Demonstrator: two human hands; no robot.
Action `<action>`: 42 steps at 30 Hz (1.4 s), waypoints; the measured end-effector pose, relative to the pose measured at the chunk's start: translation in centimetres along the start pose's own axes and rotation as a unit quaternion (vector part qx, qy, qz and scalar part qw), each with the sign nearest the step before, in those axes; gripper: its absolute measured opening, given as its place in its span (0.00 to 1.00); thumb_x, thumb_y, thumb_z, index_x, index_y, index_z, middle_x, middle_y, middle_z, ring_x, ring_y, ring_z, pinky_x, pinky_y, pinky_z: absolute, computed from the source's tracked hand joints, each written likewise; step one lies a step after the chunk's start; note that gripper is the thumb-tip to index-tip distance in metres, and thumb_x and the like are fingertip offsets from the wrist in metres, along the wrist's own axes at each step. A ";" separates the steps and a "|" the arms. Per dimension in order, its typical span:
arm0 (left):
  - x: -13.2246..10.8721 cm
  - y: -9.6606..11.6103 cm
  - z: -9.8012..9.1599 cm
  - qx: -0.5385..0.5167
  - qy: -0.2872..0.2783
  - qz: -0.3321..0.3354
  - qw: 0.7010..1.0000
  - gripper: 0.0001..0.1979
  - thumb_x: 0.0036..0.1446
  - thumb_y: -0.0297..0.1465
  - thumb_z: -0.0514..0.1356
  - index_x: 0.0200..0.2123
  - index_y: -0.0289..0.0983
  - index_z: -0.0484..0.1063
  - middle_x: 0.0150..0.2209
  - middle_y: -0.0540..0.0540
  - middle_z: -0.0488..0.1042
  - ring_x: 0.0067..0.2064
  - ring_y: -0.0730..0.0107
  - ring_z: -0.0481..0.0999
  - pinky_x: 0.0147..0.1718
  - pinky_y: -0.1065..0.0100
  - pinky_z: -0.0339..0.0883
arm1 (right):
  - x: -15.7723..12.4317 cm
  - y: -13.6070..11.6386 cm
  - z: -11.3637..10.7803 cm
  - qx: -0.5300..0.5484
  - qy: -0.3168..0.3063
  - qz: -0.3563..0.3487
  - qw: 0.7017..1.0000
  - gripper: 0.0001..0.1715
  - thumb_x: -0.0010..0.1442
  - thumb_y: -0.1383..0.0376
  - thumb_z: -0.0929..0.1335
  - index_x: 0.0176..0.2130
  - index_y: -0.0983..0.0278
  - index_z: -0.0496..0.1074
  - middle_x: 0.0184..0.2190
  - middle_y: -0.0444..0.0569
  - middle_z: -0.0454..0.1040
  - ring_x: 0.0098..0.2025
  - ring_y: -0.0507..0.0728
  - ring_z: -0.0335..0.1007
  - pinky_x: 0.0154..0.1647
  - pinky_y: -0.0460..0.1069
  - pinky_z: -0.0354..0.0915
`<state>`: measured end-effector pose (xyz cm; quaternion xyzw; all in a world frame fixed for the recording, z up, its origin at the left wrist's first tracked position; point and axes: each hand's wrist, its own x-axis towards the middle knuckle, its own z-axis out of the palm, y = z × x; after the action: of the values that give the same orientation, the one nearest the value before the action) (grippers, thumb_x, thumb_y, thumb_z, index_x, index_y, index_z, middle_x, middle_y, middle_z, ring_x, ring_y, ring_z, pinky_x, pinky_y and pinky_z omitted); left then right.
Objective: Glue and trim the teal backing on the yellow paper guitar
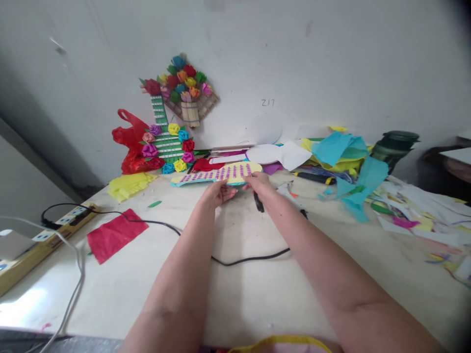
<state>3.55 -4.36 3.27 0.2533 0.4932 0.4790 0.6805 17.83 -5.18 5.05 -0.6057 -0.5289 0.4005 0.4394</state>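
Out at arm's length, a pale yellow guitar-shaped paper cutout is held just above the table, with rows of purple strips on its face and a light blue edge. My left hand grips its near edge, thumb on top and fingers underneath. On the wide right end, my right hand is closed around the rim. Below that hand lies a tool with a black end, partly hidden by my forearm. A black cord runs across the table and passes behind both arms.
Left are a red paper sheet, yellow paper and a power strip. A green flower-decorated guitar craft leans on the wall beside a red bag. Right are blue tissue paper, a dark bottle and paper scraps.
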 end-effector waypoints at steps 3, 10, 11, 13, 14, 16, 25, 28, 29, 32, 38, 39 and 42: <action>0.1 0.0 -0.4 -0.007 -0.021 0.020 1.000 0.10 0.58 0.29 0.53 0.29 0.29 0.67 0.19 0.37 0.73 0.20 0.65 0.75 0.19 0.71 0.70 | 0.1 -0.8 -1.5 -0.066 -0.065 -0.021 0.995 0.14 0.56 0.60 0.64 0.38 0.68 0.69 0.16 0.43 0.67 0.12 0.46 0.53 0.15 0.43 0.51; -0.1 -0.2 -0.8 -0.012 -0.057 0.066 0.996 0.13 0.59 0.32 0.52 0.28 0.29 0.68 0.20 0.37 0.74 0.21 0.65 0.75 0.21 0.69 0.71 | 0.1 -1.6 -3.7 -0.252 -0.138 -0.166 0.943 0.12 0.60 0.64 0.60 0.41 0.68 0.68 0.27 0.47 0.73 0.22 0.47 0.61 0.23 0.42 0.56; -0.2 -0.2 -0.8 -0.009 -0.056 0.067 0.996 0.13 0.59 0.32 0.52 0.27 0.29 0.68 0.20 0.37 0.74 0.21 0.65 0.75 0.21 0.69 0.71 | 0.1 -1.6 -3.9 -0.278 -0.133 -0.195 0.931 0.11 0.59 0.65 0.61 0.39 0.67 0.69 0.28 0.47 0.74 0.26 0.48 0.64 0.26 0.42 0.58; -0.4 -0.2 -0.7 -0.003 -0.053 0.065 0.996 0.13 0.59 0.33 0.52 0.27 0.29 0.67 0.20 0.37 0.74 0.21 0.64 0.75 0.21 0.69 0.71 | 0.0 -1.8 -4.1 -0.330 -0.116 -0.248 0.904 0.10 0.57 0.65 0.64 0.38 0.65 0.72 0.33 0.48 0.75 0.33 0.51 0.68 0.32 0.43 0.60; -0.4 -0.1 -0.7 0.001 -0.052 0.063 0.997 0.13 0.59 0.33 0.51 0.28 0.29 0.67 0.20 0.37 0.74 0.21 0.64 0.75 0.21 0.69 0.71 | -0.1 -2.0 -4.2 -0.360 -0.101 -0.265 0.889 0.11 0.56 0.64 0.65 0.38 0.64 0.74 0.35 0.47 0.75 0.37 0.52 0.69 0.35 0.43 0.60; -0.5 -0.1 -0.6 0.006 -0.054 0.057 0.997 0.13 0.60 0.33 0.51 0.28 0.29 0.67 0.20 0.37 0.74 0.21 0.64 0.75 0.21 0.69 0.71 | -0.4 -2.3 -4.4 -0.425 -0.072 -0.276 0.859 0.13 0.55 0.62 0.66 0.41 0.59 0.75 0.40 0.47 0.75 0.43 0.55 0.69 0.39 0.46 0.61; -0.4 -0.1 -0.6 0.019 -0.053 0.054 0.997 0.14 0.60 0.34 0.50 0.29 0.30 0.67 0.19 0.37 0.74 0.21 0.64 0.76 0.21 0.68 0.71 | 0.1 -1.9 -4.3 -0.492 -0.151 -0.295 0.805 0.20 0.59 0.66 0.63 0.51 0.58 0.70 0.50 0.50 0.70 0.50 0.57 0.66 0.46 0.45 0.60; -0.3 -0.1 -0.7 0.022 -0.057 0.052 0.997 0.15 0.61 0.35 0.49 0.29 0.30 0.67 0.19 0.38 0.74 0.21 0.65 0.75 0.21 0.69 0.71 | 0.2 -1.8 -4.3 -0.497 -0.132 -0.291 0.807 0.23 0.57 0.67 0.65 0.52 0.61 0.68 0.49 0.53 0.70 0.49 0.58 0.66 0.44 0.46 0.60; -0.3 -0.1 -0.7 0.022 -0.059 0.053 0.997 0.15 0.61 0.35 0.49 0.29 0.30 0.67 0.20 0.38 0.74 0.21 0.65 0.76 0.21 0.69 0.71 | 0.2 -1.9 -4.2 -0.497 -0.123 -0.289 0.809 0.23 0.56 0.67 0.65 0.52 0.62 0.67 0.48 0.54 0.71 0.47 0.58 0.67 0.43 0.46 0.61; 0.0 -0.2 -0.9 0.022 -0.069 0.054 0.996 0.15 0.60 0.36 0.50 0.29 0.30 0.67 0.20 0.38 0.74 0.21 0.65 0.76 0.21 0.69 0.71 | 0.0 -2.1 -4.2 -0.492 -0.110 -0.288 0.814 0.19 0.55 0.67 0.66 0.48 0.63 0.69 0.42 0.53 0.73 0.42 0.56 0.69 0.38 0.46 0.60; 0.2 -0.2 -1.0 0.024 -0.079 0.052 0.995 0.16 0.59 0.37 0.51 0.28 0.30 0.67 0.21 0.37 0.74 0.22 0.64 0.76 0.21 0.69 0.71 | 0.1 -2.1 -4.4 -0.469 -0.129 -0.304 0.819 0.11 0.53 0.67 0.67 0.39 0.63 0.73 0.37 0.49 0.74 0.36 0.53 0.68 0.33 0.43 0.58; 0.2 -0.2 -1.0 0.026 -0.078 0.052 0.995 0.16 0.59 0.37 0.51 0.28 0.30 0.67 0.21 0.37 0.74 0.22 0.64 0.76 0.21 0.69 0.71 | 0.1 -2.1 -4.4 -0.465 -0.134 -0.304 0.820 0.11 0.53 0.68 0.67 0.39 0.63 0.73 0.37 0.49 0.74 0.35 0.52 0.68 0.33 0.43 0.58; 0.1 -0.2 -1.0 0.027 -0.080 0.056 0.995 0.15 0.59 0.36 0.51 0.27 0.30 0.67 0.21 0.37 0.74 0.22 0.65 0.76 0.21 0.69 0.71 | 0.1 -2.1 -4.4 -0.461 -0.145 -0.304 0.821 0.11 0.53 0.68 0.66 0.39 0.63 0.73 0.36 0.49 0.74 0.35 0.52 0.68 0.32 0.43 0.58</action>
<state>2.76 -4.45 2.64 0.3365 0.4351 0.4809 0.6827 21.41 -5.47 8.31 -0.4815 -0.8664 0.0391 0.1266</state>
